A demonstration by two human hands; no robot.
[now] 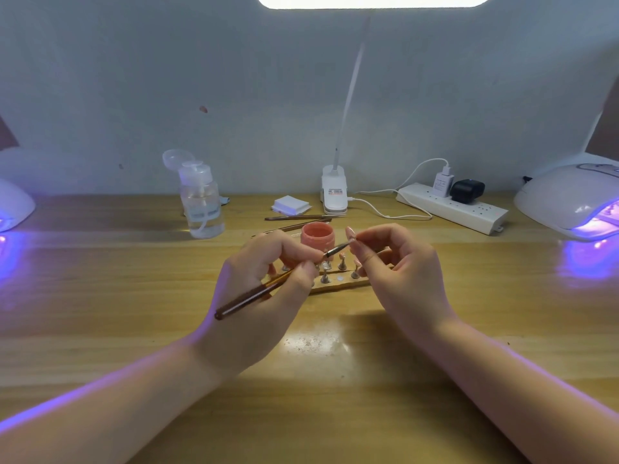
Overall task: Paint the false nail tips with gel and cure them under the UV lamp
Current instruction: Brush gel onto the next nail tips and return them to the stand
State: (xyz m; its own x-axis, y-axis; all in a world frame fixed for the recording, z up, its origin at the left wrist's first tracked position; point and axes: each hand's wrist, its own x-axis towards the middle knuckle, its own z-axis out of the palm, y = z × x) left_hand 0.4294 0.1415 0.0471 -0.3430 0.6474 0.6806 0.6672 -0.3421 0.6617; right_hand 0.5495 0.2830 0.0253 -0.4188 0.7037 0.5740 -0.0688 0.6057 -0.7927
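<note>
Table point(100, 329): wooden top, nearest the camera, with both forearms reaching in from 6 o'clock.
UV lamp point(566, 199): white dome at 3 o'clock, lit violet inside, cut off by the frame edge; what sits inside is hard to make out.
Second lamp point(13, 202): at 9 o'clock, only a slice in view, glowing violet.
Pump bottle point(202, 199): clear, at 11 o'clock, about a third full of clear liquid, cap flipped open.
Gel jar point(317, 236): small, pink, open, at 12 o'clock just behind the hands; fill level not visible.
Left hand point(264, 283): fingers curled round a brush point(254, 293), gripped like a pen, dark handle trailing toward 8 o'clock, bristle end touching the nail tip.
Right hand point(398, 269): thumb and forefinger pinching a nail tip point(350, 233) by its small stand, held above the holder; other fingers loosely curled.
Holder point(338, 283): wooden strip under the hands, partly hidden by them; several metal stands upright on it, their tips too small to judge.
Spare brushes point(298, 217): two, lying behind the jar.
</note>
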